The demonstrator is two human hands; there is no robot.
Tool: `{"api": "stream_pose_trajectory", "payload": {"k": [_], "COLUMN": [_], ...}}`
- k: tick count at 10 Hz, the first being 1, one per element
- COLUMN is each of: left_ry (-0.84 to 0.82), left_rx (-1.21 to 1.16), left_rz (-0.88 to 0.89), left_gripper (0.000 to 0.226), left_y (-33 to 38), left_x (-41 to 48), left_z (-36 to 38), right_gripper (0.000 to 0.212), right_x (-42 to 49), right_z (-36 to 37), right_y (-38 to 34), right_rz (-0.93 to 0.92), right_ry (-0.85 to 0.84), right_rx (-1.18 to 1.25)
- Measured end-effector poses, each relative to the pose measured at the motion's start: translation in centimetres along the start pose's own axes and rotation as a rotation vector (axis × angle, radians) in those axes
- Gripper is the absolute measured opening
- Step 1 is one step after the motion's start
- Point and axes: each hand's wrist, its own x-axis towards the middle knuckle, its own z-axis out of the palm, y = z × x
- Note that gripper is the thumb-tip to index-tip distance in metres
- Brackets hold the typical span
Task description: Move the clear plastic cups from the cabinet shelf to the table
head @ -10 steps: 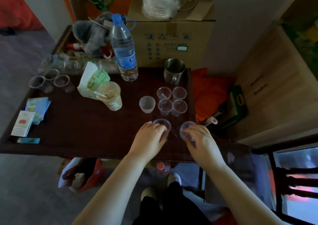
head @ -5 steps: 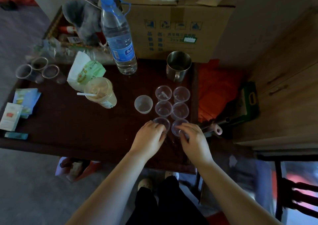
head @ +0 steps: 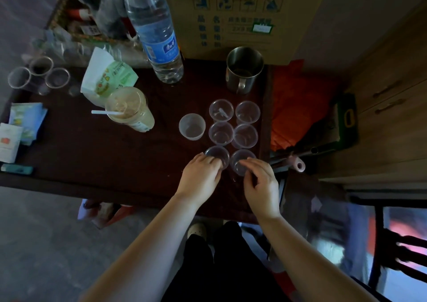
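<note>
Several small clear plastic cups stand upright in two rows on the dark table (head: 92,158). The two nearest ones are under my fingers. My left hand (head: 199,177) grips the near left cup (head: 216,154), which rests on the table. My right hand (head: 262,184) holds the near right cup (head: 241,162) beside it. Behind them stand two middle cups (head: 220,133) and two far cups (head: 247,112). A cloudy white cup (head: 191,126) stands to their left. Three more clear cups (head: 38,75) sit at the table's far left corner.
A steel mug (head: 244,71) and a tall water bottle (head: 157,36) stand at the back, a lidded drink with a straw (head: 130,108) and a green packet (head: 108,77) at mid-left. A cardboard box (head: 238,15) rises behind. A wooden cabinet (head: 388,98) stands to the right.
Both hands carried their cups forward and inward until they lined up behind the other rows. The right cup went from tilted to upright. The camera moved closer to the table.
</note>
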Motion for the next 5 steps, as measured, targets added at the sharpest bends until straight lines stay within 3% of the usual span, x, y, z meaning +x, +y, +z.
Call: {"api": "stream_pose_trajectory", "payload": {"k": [2, 5], "left_ry": [0.003, 0.029], "left_rx": [0.025, 0.039], "left_rz": [0.006, 0.03], "left_gripper": [0.005, 0.02], "left_y": [-0.56, -0.57], "left_x": [0.35, 0.1], "left_z": [0.84, 0.78], "right_gripper": [0.031, 0.028], "right_x": [0.07, -0.03], "right_z": [0.56, 0.22], "right_y": [0.65, 0.68], "right_rz": [-0.033, -0.05], "right_ry": [0.005, -0.024], "right_rx": [-0.011, -0.014]}}
